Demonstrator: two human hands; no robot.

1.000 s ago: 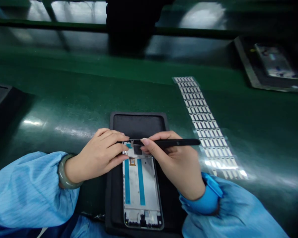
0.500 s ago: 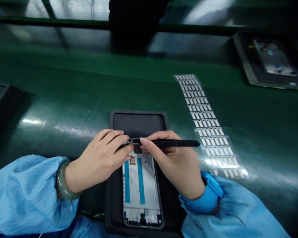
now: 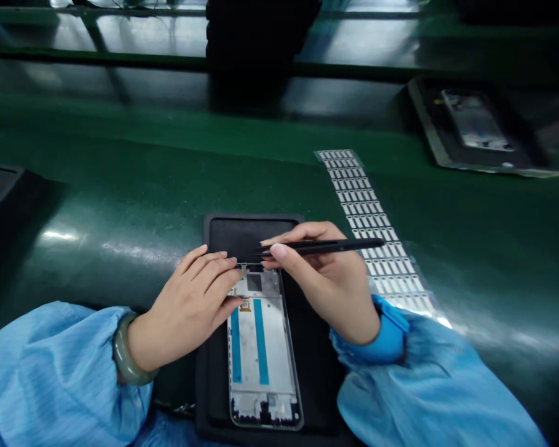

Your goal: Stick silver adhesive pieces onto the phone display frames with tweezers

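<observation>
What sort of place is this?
Likely an electronics assembly or repair bench, probably for phones. Signs: a bare phone-like frame on a black tray, a slim black hand tool held over it, and a sheet of small pieces in repeated rows.

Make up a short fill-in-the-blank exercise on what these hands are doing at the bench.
The right hand holds a slim tool coloured ____.
Both strips along the phone frame are ____.
The bracelet circles the person's ____ wrist.

Missing words: black; blue; left.
</observation>
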